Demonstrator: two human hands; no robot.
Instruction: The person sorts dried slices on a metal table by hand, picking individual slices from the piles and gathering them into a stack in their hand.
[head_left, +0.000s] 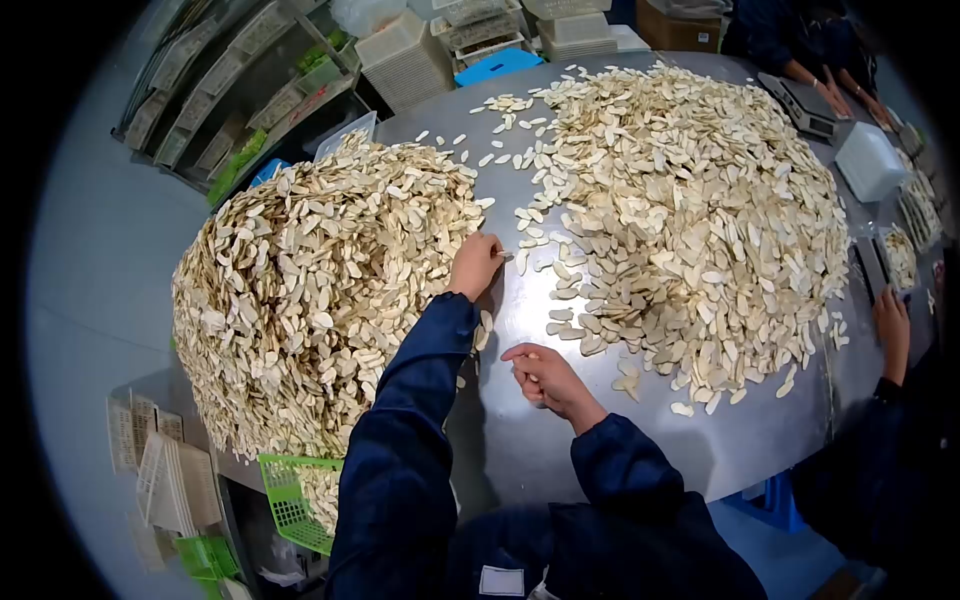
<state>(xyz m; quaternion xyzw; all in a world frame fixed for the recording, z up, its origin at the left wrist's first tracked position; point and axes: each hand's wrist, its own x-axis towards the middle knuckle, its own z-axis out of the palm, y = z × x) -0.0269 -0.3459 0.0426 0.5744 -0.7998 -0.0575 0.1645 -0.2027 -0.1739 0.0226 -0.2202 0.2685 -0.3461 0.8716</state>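
Two large heaps of pale, flat, elongated dried slices lie on a metal table: a left heap (300,290) and a right heap (700,220). My left hand (477,265) is at the right edge of the left heap, fingertips pinched on a pale slice (504,254). In the strip between the heaps, my right hand (548,378) hovers with its index finger extended and the other fingers curled in. Whatever those curled fingers hold, if anything, is hidden. A few loose slices (565,318) lie at the right heap's near edge.
The metal table (520,450) shows between the heaps. A green basket (295,500) with slices stands at the near left. Stacked white trays (405,60) and a scale (808,108) are farther off. Co-workers' hands (892,325) are at the right and far right.
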